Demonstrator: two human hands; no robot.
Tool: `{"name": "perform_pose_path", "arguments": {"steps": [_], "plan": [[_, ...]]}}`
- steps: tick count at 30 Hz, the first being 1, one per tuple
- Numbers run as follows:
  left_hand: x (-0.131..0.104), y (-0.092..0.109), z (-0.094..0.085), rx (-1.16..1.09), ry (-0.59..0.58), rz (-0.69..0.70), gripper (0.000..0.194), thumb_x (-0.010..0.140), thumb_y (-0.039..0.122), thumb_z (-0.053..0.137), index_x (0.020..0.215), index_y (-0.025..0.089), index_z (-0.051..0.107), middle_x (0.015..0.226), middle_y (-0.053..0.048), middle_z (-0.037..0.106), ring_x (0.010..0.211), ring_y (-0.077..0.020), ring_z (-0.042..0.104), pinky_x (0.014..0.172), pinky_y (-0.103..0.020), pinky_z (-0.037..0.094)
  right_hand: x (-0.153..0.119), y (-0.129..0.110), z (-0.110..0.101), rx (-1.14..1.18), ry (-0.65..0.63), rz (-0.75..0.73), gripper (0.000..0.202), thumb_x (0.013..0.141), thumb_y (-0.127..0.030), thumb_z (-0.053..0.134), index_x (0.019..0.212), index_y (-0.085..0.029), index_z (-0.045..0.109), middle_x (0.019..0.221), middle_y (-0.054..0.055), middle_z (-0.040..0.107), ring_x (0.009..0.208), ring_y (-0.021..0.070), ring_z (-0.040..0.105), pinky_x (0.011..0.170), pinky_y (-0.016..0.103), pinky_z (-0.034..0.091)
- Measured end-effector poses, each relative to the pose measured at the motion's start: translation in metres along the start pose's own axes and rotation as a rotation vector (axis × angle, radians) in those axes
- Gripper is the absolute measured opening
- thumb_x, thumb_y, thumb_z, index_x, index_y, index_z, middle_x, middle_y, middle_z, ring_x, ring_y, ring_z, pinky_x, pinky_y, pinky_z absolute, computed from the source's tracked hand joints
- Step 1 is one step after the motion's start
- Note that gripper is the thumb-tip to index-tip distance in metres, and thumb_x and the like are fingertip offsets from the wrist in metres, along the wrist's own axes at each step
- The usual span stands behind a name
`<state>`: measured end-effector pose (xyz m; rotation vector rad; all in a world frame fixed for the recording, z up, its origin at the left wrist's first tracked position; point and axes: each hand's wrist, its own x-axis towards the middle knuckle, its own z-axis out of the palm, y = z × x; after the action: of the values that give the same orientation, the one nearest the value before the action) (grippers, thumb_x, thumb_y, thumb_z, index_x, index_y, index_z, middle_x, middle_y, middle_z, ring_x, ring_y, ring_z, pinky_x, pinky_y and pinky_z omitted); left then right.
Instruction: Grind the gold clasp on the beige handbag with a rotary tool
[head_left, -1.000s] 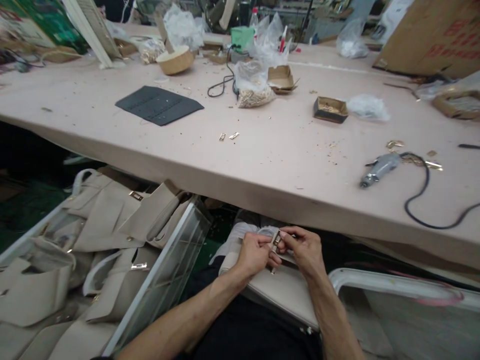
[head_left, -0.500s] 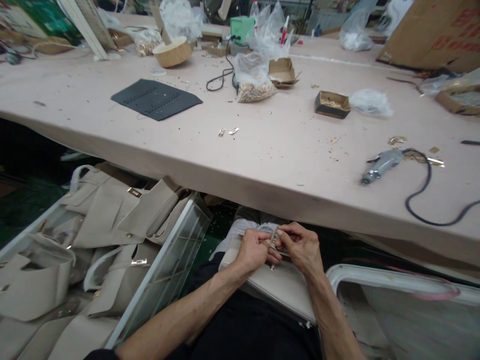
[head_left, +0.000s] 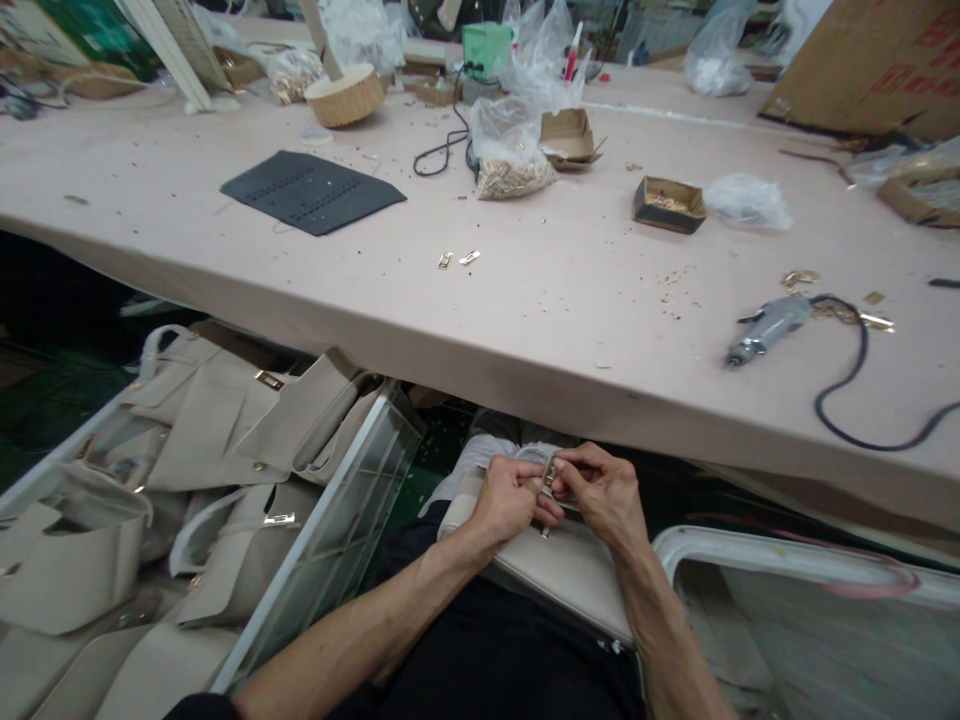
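A beige handbag [head_left: 559, 575] lies across my lap below the table's front edge. Over its upper part, my left hand [head_left: 511, 500] pinches a small metal clasp piece [head_left: 550, 474] from the left. The fingers of my right hand [head_left: 602, 492] are closed on the same piece from the right. A small metal fitting [head_left: 545, 532] shows on the bag just below my fingers. Part of the clasp is hidden by my fingertips.
A crate [head_left: 330, 540] of beige bags stands at the left, a white-rimmed bin [head_left: 787, 548] at the right. On the table [head_left: 525, 340] lie a power screwdriver [head_left: 769, 328], a dark perforated sheet [head_left: 313, 192], two metal plates, a small box [head_left: 669, 205] and a bag of parts [head_left: 514, 175].
The view has shifted very slightly. Both hands stay at the clasp, which has turned a little between my fingers.
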<state>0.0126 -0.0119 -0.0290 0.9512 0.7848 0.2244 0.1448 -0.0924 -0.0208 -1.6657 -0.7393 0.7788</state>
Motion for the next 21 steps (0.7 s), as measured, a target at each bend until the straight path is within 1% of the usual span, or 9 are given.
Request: {"name": "perform_pose_path", "arguments": {"steps": [4, 11, 14, 18, 21], "plan": [[-0.0007, 0.0021, 0.0000, -0.004, -0.004, -0.002, 0.025, 0.088, 0.018, 0.056, 0.092, 0.005, 0.076, 0.065, -0.012, 0.069, 0.050, -0.0183, 0.069, 0.052, -0.024, 0.059, 0.0002, -0.0008, 0.0008, -0.018, -0.004, -0.005, 0.026, 0.083, -0.042, 0.079, 0.084, -0.016, 0.077, 0.079, 0.005, 0.066, 0.057, 0.0174, 0.066, 0.052, 0.025, 0.057], [-0.0041, 0.0060, 0.0000, -0.007, -0.010, 0.027, 0.023, 0.086, 0.019, 0.056, 0.087, 0.005, 0.075, 0.064, -0.012, 0.069, 0.051, -0.0175, 0.068, 0.052, -0.023, 0.059, -0.0001, -0.0055, 0.0030, 0.000, -0.001, -0.003, 0.025, 0.082, -0.040, 0.079, 0.082, -0.015, 0.076, 0.076, 0.005, 0.066, 0.056, 0.0176, 0.066, 0.050, 0.025, 0.056], [-0.0041, 0.0058, -0.0004, -0.008, -0.006, 0.049, 0.023, 0.085, 0.020, 0.059, 0.086, 0.004, 0.075, 0.064, -0.012, 0.069, 0.052, -0.0176, 0.069, 0.052, -0.022, 0.059, 0.0002, -0.0065, 0.0032, -0.001, 0.005, 0.003, 0.024, 0.082, -0.040, 0.079, 0.082, -0.015, 0.076, 0.075, 0.005, 0.065, 0.056, 0.0178, 0.066, 0.050, 0.025, 0.056], [-0.0020, 0.0036, -0.0004, -0.012, 0.017, 0.062, 0.025, 0.084, 0.026, 0.067, 0.090, 0.003, 0.076, 0.065, -0.013, 0.070, 0.052, -0.0181, 0.068, 0.050, -0.023, 0.058, -0.0006, -0.0052, 0.0023, -0.022, -0.010, -0.040, 0.023, 0.085, -0.040, 0.078, 0.086, -0.017, 0.078, 0.083, 0.006, 0.065, 0.060, 0.0172, 0.066, 0.053, 0.026, 0.056], [-0.0006, 0.0005, 0.0005, -0.029, 0.060, 0.070, 0.030, 0.084, 0.030, 0.073, 0.096, 0.003, 0.077, 0.065, -0.012, 0.070, 0.050, -0.0187, 0.068, 0.050, -0.025, 0.059, -0.0034, -0.0050, 0.0008, -0.069, -0.034, -0.093, 0.022, 0.088, -0.039, 0.075, 0.097, -0.019, 0.081, 0.093, 0.007, 0.066, 0.068, 0.0179, 0.066, 0.060, 0.028, 0.058]]}}
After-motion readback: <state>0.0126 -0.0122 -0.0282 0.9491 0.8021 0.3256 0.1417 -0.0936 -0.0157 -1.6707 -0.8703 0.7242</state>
